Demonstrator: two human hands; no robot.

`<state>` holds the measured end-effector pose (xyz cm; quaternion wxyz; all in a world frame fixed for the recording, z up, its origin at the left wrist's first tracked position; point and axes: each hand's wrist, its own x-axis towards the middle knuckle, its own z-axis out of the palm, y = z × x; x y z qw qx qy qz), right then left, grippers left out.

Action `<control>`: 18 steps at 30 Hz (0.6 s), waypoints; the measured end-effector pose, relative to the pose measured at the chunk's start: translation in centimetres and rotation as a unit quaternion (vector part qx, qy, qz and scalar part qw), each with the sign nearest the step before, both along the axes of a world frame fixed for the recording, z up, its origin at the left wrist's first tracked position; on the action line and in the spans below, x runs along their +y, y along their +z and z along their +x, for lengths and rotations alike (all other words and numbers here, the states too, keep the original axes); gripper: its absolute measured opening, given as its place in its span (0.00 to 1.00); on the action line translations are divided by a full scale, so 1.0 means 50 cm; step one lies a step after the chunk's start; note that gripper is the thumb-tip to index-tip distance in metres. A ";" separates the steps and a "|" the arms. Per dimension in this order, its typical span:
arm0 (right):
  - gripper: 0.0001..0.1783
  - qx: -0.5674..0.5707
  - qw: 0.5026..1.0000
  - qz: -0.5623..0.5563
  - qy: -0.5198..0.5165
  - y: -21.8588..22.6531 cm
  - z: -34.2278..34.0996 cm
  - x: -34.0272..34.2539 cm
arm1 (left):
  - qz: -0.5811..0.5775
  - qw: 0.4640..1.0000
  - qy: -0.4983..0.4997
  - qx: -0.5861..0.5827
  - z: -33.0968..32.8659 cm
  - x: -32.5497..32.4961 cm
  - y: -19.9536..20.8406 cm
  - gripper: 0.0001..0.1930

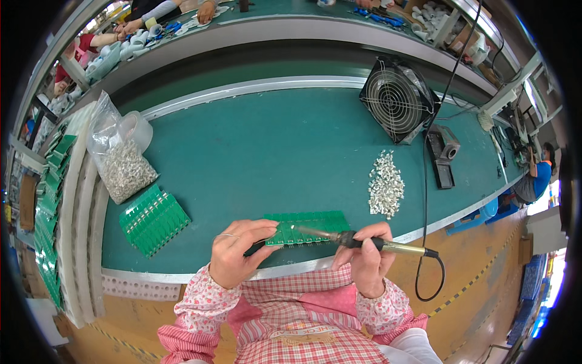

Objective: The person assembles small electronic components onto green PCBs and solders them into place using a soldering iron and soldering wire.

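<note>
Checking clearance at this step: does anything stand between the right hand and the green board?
Only the soldering iron the right hand holds, pointing left over the green board. Nothing else visible stands between; the black cable is off to the right.

Fan [397, 100]: is standing at the far right of the worktop [260, 151].
Far worktop [285, 24]: is carrying white pieces [431, 15] and blue items [386, 19].
Blue stool [488, 210]: is standing on the floor [465, 255], right.
Striped tape [451, 297]: is running along that floor.
</note>
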<state>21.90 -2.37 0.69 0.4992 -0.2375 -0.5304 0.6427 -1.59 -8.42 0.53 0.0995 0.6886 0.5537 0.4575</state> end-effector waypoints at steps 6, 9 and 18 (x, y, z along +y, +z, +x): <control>0.07 -0.047 0.978 0.077 -0.187 0.015 0.002 0.026 | -0.021 0.997 0.036 -0.071 -0.003 -0.004 -0.003 0.15; 0.09 -0.158 0.954 0.117 -0.224 0.010 0.007 0.037 | -0.023 0.995 0.040 -0.085 -0.007 -0.001 -0.002 0.14; 0.20 -0.223 0.924 0.229 -0.212 -0.034 0.005 0.042 | -0.084 0.982 0.018 -0.169 -0.014 -0.004 -0.017 0.10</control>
